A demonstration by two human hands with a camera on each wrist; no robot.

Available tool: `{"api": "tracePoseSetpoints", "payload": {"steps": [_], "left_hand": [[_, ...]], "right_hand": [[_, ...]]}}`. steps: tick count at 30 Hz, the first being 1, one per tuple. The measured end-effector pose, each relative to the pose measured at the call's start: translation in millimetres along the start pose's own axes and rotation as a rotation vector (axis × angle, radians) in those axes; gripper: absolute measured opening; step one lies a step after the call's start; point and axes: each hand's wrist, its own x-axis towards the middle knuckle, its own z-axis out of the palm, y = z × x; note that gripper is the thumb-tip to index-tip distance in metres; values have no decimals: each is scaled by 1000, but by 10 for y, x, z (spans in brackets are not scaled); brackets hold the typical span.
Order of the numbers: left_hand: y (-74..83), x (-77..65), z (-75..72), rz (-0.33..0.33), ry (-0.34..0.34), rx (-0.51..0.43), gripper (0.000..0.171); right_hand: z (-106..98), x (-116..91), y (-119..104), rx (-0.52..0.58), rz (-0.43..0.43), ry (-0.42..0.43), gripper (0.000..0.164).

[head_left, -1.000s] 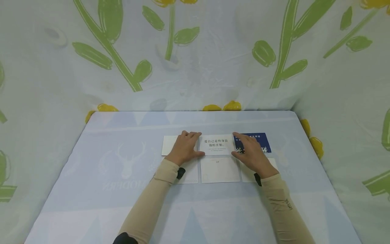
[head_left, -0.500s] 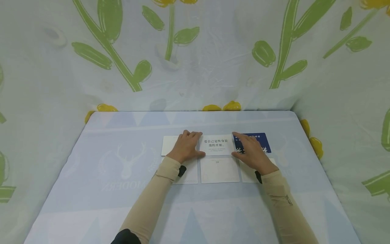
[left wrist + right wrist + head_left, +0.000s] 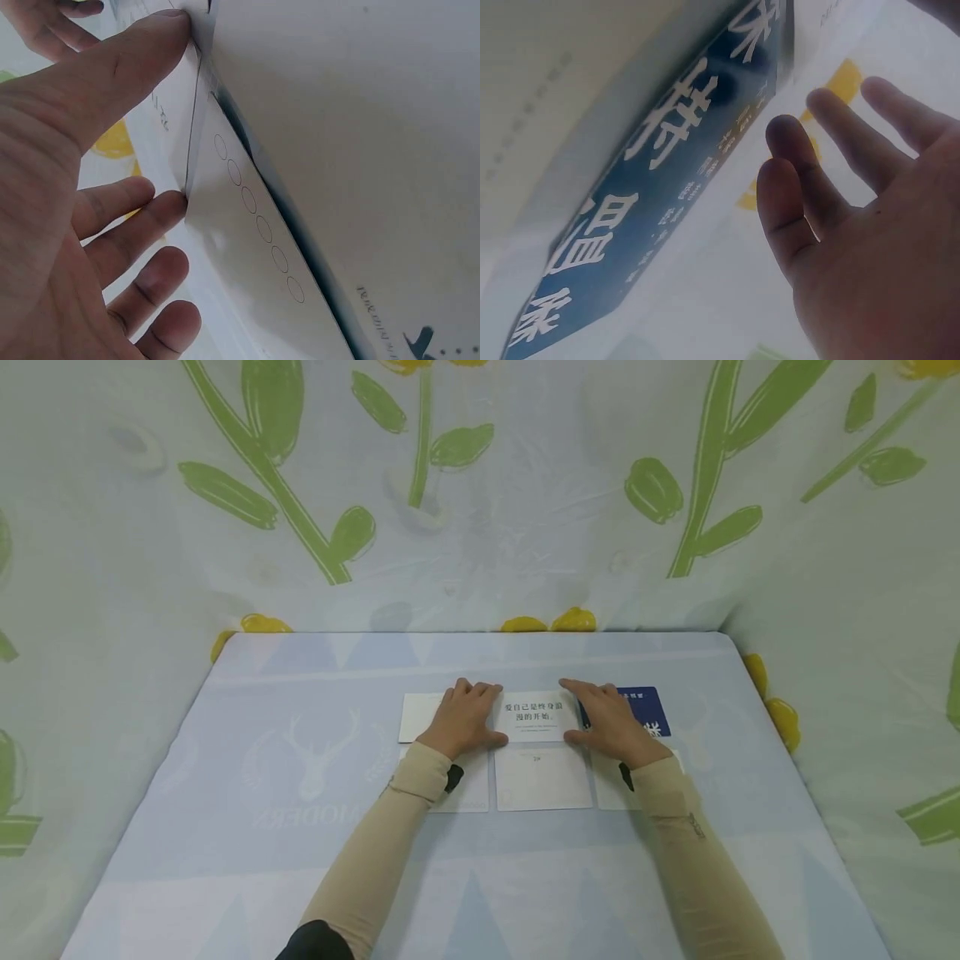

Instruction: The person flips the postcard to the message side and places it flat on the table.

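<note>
Currently L hand (image 3: 460,721) & R hand (image 3: 611,725), fingers loosely spread, flank ctr wht card (image 3: 536,717).

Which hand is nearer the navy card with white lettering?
Right. In the head view, the right hand partly covers the navy card; the left hand is at the far-left side of the black-lettered white card.

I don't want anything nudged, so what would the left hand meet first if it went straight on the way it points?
The left hand would likely meet the white card with dark lettering first, at its left edge. Depth is unclear: it may be touching that edge, or pass above.
</note>
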Motion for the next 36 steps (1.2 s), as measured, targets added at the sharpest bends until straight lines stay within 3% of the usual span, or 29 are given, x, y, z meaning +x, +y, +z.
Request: {"api": "tracePoseSetpoints", "payload": {"steps": [6, 12, 22, 28, 33, 36], "left_hand": [[29, 23, 2, -12, -4, 21, 90], [59, 9, -26, -12, -11, 37, 89], [66, -3, -23, -21, 0, 41, 91], [111, -23, 11, -31, 44, 48, 96], [131, -45, 18, -70, 71, -12, 94], [129, -59, 4, -101, 103, -102, 85]], "right_hand": [[-55, 82, -6, -34, 22, -70, 93], [-72, 106, -3, -45, 23, -89, 91], [-34, 83, 16, -44, -7, -13, 93], [23, 75, 57, -74, -16, 11, 93], [48, 46, 60, -99, -49, 43, 92], [49, 20, 53, -104, -63, 65, 93]]}}
